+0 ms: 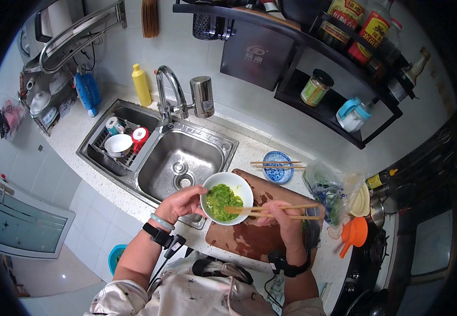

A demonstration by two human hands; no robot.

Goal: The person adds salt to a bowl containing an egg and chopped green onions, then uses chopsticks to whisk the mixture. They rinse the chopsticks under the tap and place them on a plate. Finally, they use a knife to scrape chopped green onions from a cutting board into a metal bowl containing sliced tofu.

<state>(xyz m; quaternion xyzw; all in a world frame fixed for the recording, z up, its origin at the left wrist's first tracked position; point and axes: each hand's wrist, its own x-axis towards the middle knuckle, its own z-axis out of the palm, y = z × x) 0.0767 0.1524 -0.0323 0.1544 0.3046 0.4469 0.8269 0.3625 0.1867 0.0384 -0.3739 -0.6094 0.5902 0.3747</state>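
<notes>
My left hand (186, 202) grips the left rim of a white bowl (245, 190), tilted so that its inside faces me. In the bowl lies a wet mix of chopped greens (222, 200), with yellowish liquid among it. My right hand (279, 217) holds a pair of wooden chopsticks (258, 212), their tips in the greens; hand and chopsticks are slightly blurred. Beneath the bowl and my right hand is a brown wooden cutting board (248, 239) with dark wet patches. Part of a cleaver-like dark blade (312, 231) shows beside my right wrist.
A steel sink (161, 158) with a faucet (169, 87) lies left of the board. Dishes fill its drain rack (127, 160). Behind the board sits a blue-patterned dish (278, 175) with chopsticks across it. Bagged greens (325, 193), an orange ladle (354, 231) and a stove (376, 245) are at right.
</notes>
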